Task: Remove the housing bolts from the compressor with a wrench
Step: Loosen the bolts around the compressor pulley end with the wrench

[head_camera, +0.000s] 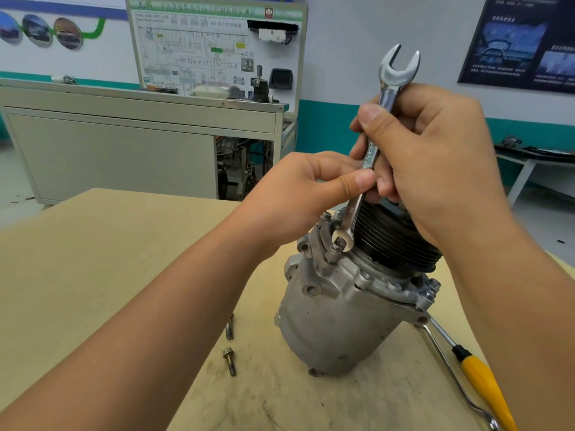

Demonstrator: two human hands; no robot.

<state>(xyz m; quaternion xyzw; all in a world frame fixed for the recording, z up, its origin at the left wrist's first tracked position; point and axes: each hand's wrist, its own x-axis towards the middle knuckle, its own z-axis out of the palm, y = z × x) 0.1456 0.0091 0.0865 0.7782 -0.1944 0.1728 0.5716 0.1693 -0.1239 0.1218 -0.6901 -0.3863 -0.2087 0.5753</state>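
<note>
A grey aluminium compressor (329, 312) stands on the wooden table (93, 259) with its black ribbed pulley (392, 241) on top. A double open-ended wrench (370, 150) stands nearly upright, its lower jaw set on a raised housing bolt (339, 244) at the flange. My right hand (435, 163) grips the wrench shaft near its upper half. My left hand (308, 194) pinches the shaft lower down between thumb and fingers. More bolts (431, 290) sit in the flange at the right. Two removed bolts (229, 346) lie on the table left of the compressor.
A yellow-handled screwdriver (479, 377) and a thin bent metal tool (451, 371) lie on the table at the right, beside the compressor. A grey cabinet with a wiring display board (214, 48) stands behind the table. A white bench (535, 163) is at the far right.
</note>
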